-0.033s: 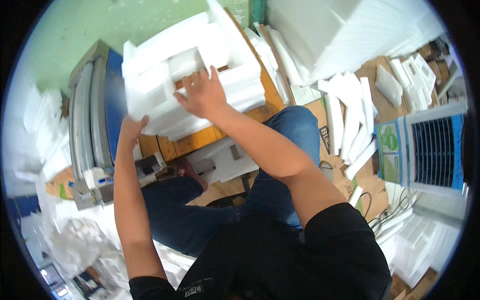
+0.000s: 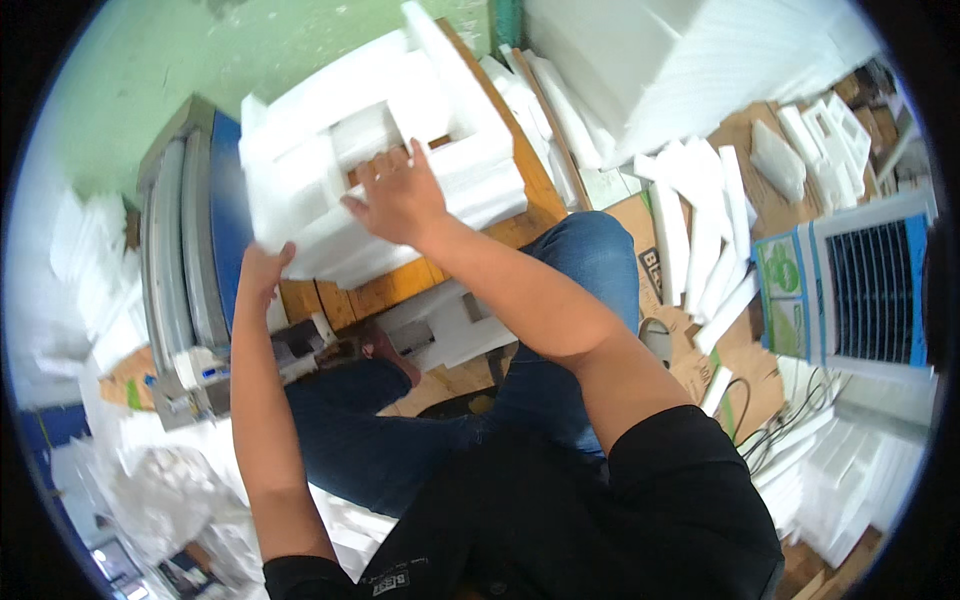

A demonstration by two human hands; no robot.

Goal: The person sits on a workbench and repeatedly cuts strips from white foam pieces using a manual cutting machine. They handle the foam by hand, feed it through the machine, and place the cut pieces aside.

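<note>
On a wooden bench (image 2: 390,288) stands a white foam packing frame (image 2: 300,225), its raised walls set around a rectangular opening. My left hand (image 2: 263,272) grips the frame's near left corner, the thumb along its front and the other fingers partly hidden. Over the near wall reaches my right hand (image 2: 398,198). Its fingers are spread, thumb and one finger standing apart, and the fingertips are at the edge of the opening. Wood shows through part of that opening.
Left of the frame is a machine with grey rollers (image 2: 180,240) and a blue panel. White foam strips (image 2: 705,220) lie on cardboard at right, beside a fan-like appliance (image 2: 860,290). Clear plastic wrapping (image 2: 170,490) is heaped at lower left. Cables (image 2: 790,430) trail at lower right.
The foam frame and both hands sit almost where they were, with a slight shift of the whole view. The right hand has moved very little to the left.
</note>
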